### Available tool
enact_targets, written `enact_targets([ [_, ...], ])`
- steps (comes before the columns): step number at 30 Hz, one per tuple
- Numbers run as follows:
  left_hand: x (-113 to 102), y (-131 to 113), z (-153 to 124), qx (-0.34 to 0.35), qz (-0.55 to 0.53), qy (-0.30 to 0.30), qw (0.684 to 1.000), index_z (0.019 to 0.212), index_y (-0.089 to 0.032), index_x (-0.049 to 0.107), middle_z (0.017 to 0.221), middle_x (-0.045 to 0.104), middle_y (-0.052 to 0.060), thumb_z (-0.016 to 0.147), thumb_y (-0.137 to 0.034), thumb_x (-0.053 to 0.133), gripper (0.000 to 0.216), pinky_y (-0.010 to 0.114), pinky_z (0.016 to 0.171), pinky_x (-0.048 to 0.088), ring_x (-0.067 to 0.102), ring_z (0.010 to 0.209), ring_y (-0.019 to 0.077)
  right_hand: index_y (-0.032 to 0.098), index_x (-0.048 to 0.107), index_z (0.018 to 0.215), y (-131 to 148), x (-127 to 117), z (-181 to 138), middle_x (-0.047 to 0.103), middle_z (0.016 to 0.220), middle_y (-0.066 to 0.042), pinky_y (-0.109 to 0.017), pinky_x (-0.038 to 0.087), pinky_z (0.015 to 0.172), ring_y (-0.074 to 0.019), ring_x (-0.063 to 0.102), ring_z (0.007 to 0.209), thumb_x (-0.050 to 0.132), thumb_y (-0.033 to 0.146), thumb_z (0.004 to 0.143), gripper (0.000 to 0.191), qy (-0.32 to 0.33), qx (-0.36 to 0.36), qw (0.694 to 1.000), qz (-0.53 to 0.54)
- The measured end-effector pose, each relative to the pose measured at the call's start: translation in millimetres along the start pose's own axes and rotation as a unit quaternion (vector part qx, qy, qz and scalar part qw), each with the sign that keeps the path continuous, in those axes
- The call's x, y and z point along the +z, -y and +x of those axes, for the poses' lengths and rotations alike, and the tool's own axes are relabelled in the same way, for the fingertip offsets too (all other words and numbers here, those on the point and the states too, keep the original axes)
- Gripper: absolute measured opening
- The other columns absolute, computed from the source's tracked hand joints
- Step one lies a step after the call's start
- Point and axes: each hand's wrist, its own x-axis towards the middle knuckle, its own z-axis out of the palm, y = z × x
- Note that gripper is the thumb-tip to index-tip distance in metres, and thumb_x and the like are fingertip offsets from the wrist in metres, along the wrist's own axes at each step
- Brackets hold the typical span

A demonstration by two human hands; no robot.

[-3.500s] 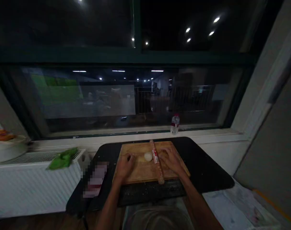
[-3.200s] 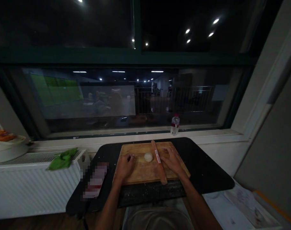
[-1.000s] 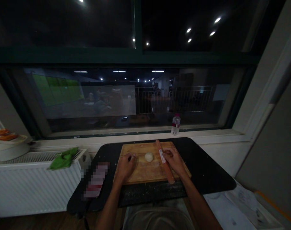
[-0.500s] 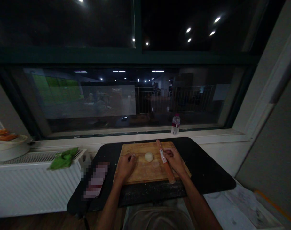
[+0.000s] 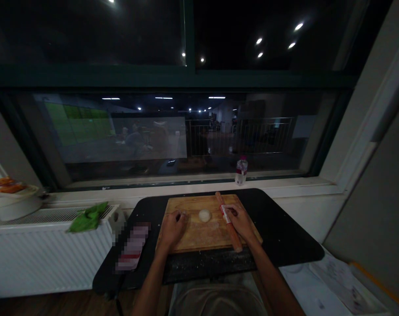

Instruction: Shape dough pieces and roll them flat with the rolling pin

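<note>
A small pale dough ball (image 5: 204, 215) sits in the middle of a wooden cutting board (image 5: 199, 237) on a black table (image 5: 281, 237). My right hand (image 5: 241, 223) lies on the right part of the board with its fingers curled over a wooden rolling pin (image 5: 233, 235). The pin has a red and white label and runs from the board's far edge to its near right corner. My left hand (image 5: 172, 227) rests on the board's left part, fingers loosely bent and holding nothing, a little left of the dough.
A blurred-out packet (image 5: 132, 246) lies on the table's left side. A water bottle (image 5: 241, 171) stands on the window sill behind. To the left are a white radiator (image 5: 48, 254) with a green cloth (image 5: 87, 217) and a white bowl (image 5: 12, 206).
My right hand has shifted the rolling pin rightward, from right beside the dough to the board's right side. The left hand and the dough have stayed put.
</note>
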Motion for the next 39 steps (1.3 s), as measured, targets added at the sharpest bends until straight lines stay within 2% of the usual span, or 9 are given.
enact_targets([
  [8,2,2,1,0.008,0.003,-0.007,1.000,0.080,-0.020,0.069,0.077,0.072,0.004,0.105,-0.039,0.051,0.037,0.030,0.073,0.036,0.064,0.077,0.0201,0.028,0.085,0.105,-6,0,1,0.083,0.110,-0.009,-0.047,0.061,0.099,-0.0300,0.078,0.105,0.066,0.042,0.096,0.025,-0.002,-0.001,1.000,-0.031],
  [18,1,0,1,-0.007,0.013,0.002,1.000,0.080,-0.018,0.069,0.078,0.072,0.005,0.104,-0.038,0.050,0.037,0.030,0.072,0.036,0.063,0.077,0.0198,0.023,0.085,0.101,7,0,-1,0.084,0.104,-0.011,-0.042,0.062,0.093,-0.0281,0.077,0.098,0.066,0.051,0.097,0.034,-0.012,-0.010,1.000,-0.020],
  [24,0,1,0,0.003,0.011,0.003,1.000,0.078,-0.019,0.066,0.075,0.071,0.005,0.105,-0.041,0.049,0.039,0.031,0.071,0.034,0.063,0.076,0.0197,0.023,0.084,0.100,11,0,-1,0.084,0.102,-0.010,-0.042,0.063,0.088,-0.0285,0.077,0.094,0.067,0.050,0.095,0.032,-0.007,0.001,1.000,-0.008],
  [29,1,2,0,0.007,0.011,0.000,1.000,0.081,-0.019,0.069,0.080,0.074,0.006,0.106,-0.043,0.049,0.040,0.031,0.073,0.035,0.066,0.080,0.0209,0.023,0.082,0.104,7,1,-2,0.082,0.103,-0.010,-0.042,0.062,0.087,-0.0290,0.076,0.094,0.067,0.048,0.096,0.031,0.001,0.005,1.000,-0.013],
  [32,2,3,1,0.002,0.004,0.004,1.000,0.081,-0.019,0.069,0.080,0.074,0.005,0.106,-0.043,0.049,0.040,0.030,0.074,0.036,0.066,0.080,0.0205,0.023,0.081,0.108,5,0,-1,0.081,0.108,-0.011,-0.043,0.061,0.093,-0.0290,0.076,0.101,0.064,0.047,0.099,0.031,-0.002,-0.001,1.000,-0.024],
  [35,3,5,2,-0.003,0.008,0.002,1.000,0.080,-0.019,0.069,0.080,0.074,0.005,0.106,-0.042,0.050,0.040,0.030,0.073,0.036,0.066,0.079,0.0205,0.024,0.081,0.113,11,2,4,0.079,0.116,-0.010,-0.047,0.057,0.105,-0.0293,0.073,0.111,0.060,0.043,0.103,0.030,0.007,-0.037,0.996,-0.079],
  [37,3,5,2,-0.002,0.008,0.002,1.000,0.080,-0.019,0.070,0.081,0.075,0.006,0.106,-0.042,0.051,0.039,0.029,0.072,0.037,0.067,0.080,0.0208,0.025,0.081,0.117,22,7,9,0.078,0.120,-0.011,-0.050,0.052,0.113,-0.0304,0.070,0.119,0.060,0.038,0.104,0.028,0.042,-0.068,0.987,-0.142],
  [39,2,4,2,0.002,0.006,0.002,1.000,0.082,-0.019,0.072,0.083,0.076,0.006,0.106,-0.041,0.052,0.038,0.029,0.072,0.037,0.068,0.082,0.0212,0.025,0.080,0.122,34,16,14,0.076,0.128,-0.012,-0.050,0.049,0.118,-0.0312,0.066,0.130,0.062,0.031,0.103,0.028,0.116,-0.097,0.971,-0.183],
])
